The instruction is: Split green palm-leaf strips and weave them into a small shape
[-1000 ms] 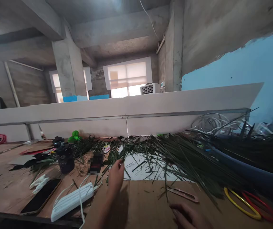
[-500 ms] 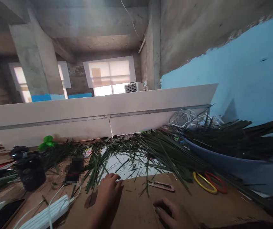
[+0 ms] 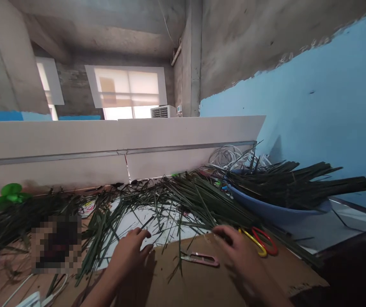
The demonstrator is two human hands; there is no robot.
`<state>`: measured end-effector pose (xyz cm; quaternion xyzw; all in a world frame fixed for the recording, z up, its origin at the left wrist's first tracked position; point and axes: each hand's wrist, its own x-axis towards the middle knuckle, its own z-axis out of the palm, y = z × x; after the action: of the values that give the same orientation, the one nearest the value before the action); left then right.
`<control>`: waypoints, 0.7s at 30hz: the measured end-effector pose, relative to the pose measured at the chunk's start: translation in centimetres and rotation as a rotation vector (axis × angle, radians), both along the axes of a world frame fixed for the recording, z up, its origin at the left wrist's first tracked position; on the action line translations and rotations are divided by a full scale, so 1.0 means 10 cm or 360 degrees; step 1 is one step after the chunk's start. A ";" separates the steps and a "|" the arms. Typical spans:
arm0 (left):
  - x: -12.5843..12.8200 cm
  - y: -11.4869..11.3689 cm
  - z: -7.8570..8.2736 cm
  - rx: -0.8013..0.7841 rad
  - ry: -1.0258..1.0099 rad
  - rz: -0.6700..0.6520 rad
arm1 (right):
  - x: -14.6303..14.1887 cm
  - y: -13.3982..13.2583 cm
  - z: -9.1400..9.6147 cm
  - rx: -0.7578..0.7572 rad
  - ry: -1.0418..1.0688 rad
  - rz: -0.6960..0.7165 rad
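Head view, looking forward and down over a cluttered workbench:

1. Left hand (image 3: pixel 128 251) hovers over the near edge of the scattered green leaf strips (image 3: pixel 183 200). Its fingers are spread apart, and it shows nothing held.
2. Right hand (image 3: pixel 239 249) sits at the edge of the same heap, its fingers (image 3: pixel 223 232) loosely curled and close together. Whether they pinch a strip cannot be told.
3. The green leaf strips lie in a loose, crisscrossed heap, partly on a white sheet (image 3: pixel 128 226), just beyond a brown cardboard sheet (image 3: pixel 202 281).
4. A dense bundle of longer dark strips (image 3: pixel 282 185) lies in a blue plastic basin (image 3: pixel 266 211) to the right, its ends sticking out past the rim.
5. Pink-handled snips (image 3: pixel 198 259) lie on the brown cardboard sheet between the hands. Yellow- and red-handled scissors (image 3: pixel 258 241) lie just beside the right hand.
6. Further off, a coil of white wire (image 3: pixel 228 157) sits behind the basin, against a white partition board (image 3: pixel 58 168). To the left are a green plastic object (image 3: pixel 8 197) and a pixelated object (image 3: pixel 56 243), too blurred to name.
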<state>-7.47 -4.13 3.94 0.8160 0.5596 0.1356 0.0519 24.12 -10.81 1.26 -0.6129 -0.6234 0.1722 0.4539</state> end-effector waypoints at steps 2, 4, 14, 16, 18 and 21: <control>0.17 0.10 0.05 0.0065 -0.0155 -0.0061 | 0.19 0.26 0.13 -0.0127 -0.0348 -0.0261; 0.36 0.20 0.06 0.0101 -0.0337 -0.0118 | 0.30 0.48 0.16 -0.0305 -0.0518 -0.0345; 0.87 0.54 -0.12 -0.0213 -0.1117 -0.0188 | 0.37 0.85 0.02 -0.0350 -0.0473 -0.0373; 0.90 0.59 -0.14 -0.0380 -0.1359 -0.0218 | 0.27 0.89 0.07 -0.0278 -0.0411 -0.0315; 0.94 0.62 -0.15 -0.0556 -0.1613 -0.0253 | 0.08 0.94 0.12 -0.0181 -0.0323 -0.0220; 0.99 0.62 -0.12 -0.0756 -0.1906 -0.0201 | -0.31 1.01 0.18 0.0016 -0.0047 -0.0001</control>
<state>2.45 2.12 2.73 0.5967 0.3994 0.4365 0.5422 21.03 -0.71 3.04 -0.6133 -0.6307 0.1599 0.4478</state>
